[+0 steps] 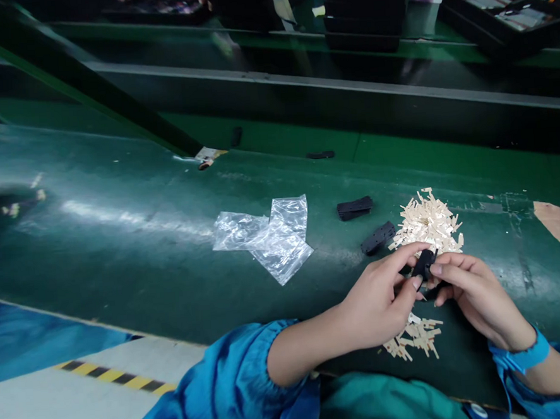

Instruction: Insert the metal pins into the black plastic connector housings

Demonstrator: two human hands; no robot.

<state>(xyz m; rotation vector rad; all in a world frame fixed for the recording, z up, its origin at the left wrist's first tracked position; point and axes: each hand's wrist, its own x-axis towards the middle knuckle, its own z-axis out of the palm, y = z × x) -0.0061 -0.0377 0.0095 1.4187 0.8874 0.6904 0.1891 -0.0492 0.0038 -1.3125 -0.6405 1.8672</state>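
Note:
Between my two hands is a small black plastic part (424, 264), held up over the green bench. My left hand (384, 291) grips it from the left, thumb below and fingers above. The fingertips of my right hand (472, 289) pinch at its right side; whether a smaller piece sits in them is hidden. Just behind the hands lies a heap of small cream-coloured pieces (425, 223). A smaller group of cream-coloured pieces (418, 337) lies in front, close to my body. Left of the heap are a black plastic piece (378, 237) and a stack of black pieces (354, 208).
Clear plastic bags (277, 238) lie mid-bench. A slanted green post (126, 105) meets the bench at the back left. Stacked black trays (365, 8) and an open black tray (505, 15) stand on the raised shelf. A brown scrap (553, 221) lies far right.

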